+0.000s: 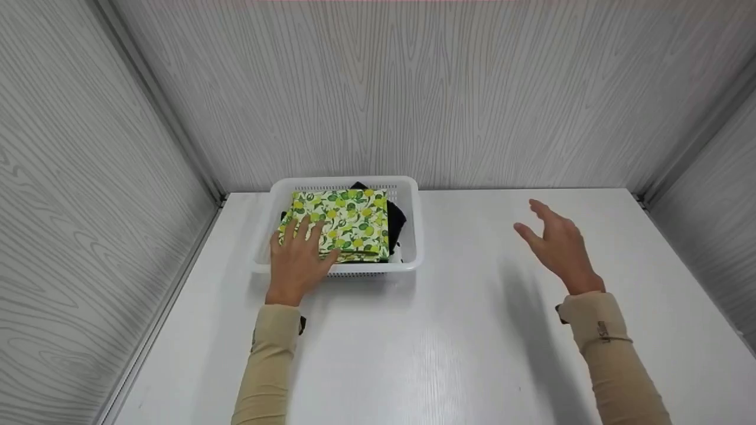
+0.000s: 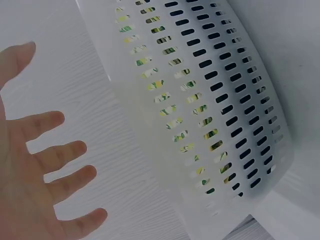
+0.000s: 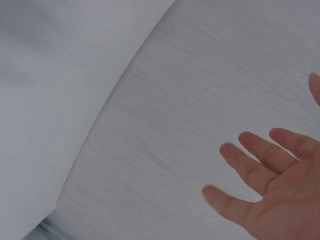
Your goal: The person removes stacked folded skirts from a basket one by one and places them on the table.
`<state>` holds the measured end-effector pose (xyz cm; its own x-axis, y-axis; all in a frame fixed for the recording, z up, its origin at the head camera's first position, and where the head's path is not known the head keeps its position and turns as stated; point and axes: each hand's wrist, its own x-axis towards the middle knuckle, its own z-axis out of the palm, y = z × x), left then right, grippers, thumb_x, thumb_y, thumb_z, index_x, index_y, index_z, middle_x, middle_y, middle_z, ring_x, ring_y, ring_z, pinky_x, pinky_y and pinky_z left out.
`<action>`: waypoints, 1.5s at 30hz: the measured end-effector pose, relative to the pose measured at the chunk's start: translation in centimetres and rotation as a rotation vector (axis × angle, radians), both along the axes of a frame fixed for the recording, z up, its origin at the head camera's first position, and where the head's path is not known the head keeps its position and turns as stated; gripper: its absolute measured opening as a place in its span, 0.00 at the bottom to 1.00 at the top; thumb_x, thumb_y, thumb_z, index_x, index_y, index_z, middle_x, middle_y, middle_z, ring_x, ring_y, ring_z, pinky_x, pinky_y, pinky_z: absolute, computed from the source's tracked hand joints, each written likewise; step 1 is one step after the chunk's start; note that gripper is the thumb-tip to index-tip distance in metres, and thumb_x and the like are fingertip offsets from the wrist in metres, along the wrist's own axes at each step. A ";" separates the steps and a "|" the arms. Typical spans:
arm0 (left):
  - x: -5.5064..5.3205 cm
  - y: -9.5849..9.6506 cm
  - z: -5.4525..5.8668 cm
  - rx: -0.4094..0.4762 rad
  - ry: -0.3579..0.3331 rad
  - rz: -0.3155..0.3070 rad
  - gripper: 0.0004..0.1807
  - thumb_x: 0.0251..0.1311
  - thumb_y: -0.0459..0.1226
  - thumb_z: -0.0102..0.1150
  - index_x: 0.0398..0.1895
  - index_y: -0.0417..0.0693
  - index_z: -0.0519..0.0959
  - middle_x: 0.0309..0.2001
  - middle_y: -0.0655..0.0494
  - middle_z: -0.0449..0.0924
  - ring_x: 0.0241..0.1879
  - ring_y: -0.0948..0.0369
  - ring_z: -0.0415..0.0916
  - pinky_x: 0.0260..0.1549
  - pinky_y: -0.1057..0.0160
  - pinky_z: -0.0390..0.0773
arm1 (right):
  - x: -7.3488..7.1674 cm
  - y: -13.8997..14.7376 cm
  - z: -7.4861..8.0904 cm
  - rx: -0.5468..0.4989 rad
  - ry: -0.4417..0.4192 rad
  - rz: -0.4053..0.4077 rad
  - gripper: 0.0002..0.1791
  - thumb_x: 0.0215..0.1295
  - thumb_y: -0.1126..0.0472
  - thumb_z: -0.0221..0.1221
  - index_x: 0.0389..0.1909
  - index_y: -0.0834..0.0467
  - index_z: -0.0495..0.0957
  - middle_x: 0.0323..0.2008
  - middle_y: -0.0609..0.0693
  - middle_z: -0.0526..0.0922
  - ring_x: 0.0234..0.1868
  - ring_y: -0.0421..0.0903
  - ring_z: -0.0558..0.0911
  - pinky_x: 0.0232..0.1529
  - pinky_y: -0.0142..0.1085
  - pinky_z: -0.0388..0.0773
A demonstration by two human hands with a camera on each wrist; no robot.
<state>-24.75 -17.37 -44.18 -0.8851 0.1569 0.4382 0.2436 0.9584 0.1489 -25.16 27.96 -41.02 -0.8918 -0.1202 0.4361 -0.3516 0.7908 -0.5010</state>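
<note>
A folded cloth with a green and yellow lemon print (image 1: 354,221) lies on top in a white plastic basket (image 1: 418,236). Black fabric (image 1: 396,221) shows from under its right side. My left hand (image 1: 299,260) hovers at the basket's front left, fingers spread, overlapping the cloth in the head view. In the left wrist view that hand (image 2: 40,175) is held above the rim with nothing in its fingers, and the print shows through the slotted basket wall (image 2: 150,130). My right hand (image 1: 558,245) is raised over the table on the right, fingers loosely extended, holding nothing.
The basket stands on a white table (image 1: 460,330) near its back edge. A grey wood-grain panel (image 1: 378,88) rises behind it, with similar side panels at left (image 1: 71,177) and right (image 1: 720,195).
</note>
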 end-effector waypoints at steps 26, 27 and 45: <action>-5.6 -2.0 -3.5 0.200 0.044 0.050 0.25 0.61 0.44 0.69 0.54 0.34 0.82 0.50 0.34 0.82 0.46 0.38 0.80 0.38 0.39 0.81 | -6.6 -17.9 -3.5 -0.372 -0.055 0.246 0.08 0.69 0.71 0.61 0.45 0.70 0.83 0.40 0.62 0.86 0.42 0.57 0.85 0.48 0.48 0.82; -5.8 -2.0 -3.6 0.215 0.012 0.058 0.26 0.62 0.44 0.68 0.55 0.34 0.81 0.51 0.33 0.82 0.47 0.37 0.80 0.39 0.38 0.81 | -6.6 -18.3 -3.7 -0.376 -0.077 0.241 0.08 0.69 0.71 0.61 0.45 0.70 0.83 0.40 0.61 0.86 0.42 0.57 0.85 0.48 0.48 0.82; -8.1 -2.9 -3.3 0.372 -0.307 0.221 0.32 0.66 0.49 0.56 0.68 0.39 0.74 0.70 0.33 0.65 0.66 0.33 0.61 0.59 0.28 0.60 | -7.3 -25.1 -6.0 -0.064 -0.368 0.113 0.30 0.76 0.57 0.57 0.71 0.68 0.61 0.66 0.72 0.65 0.60 0.64 0.74 0.59 0.54 0.74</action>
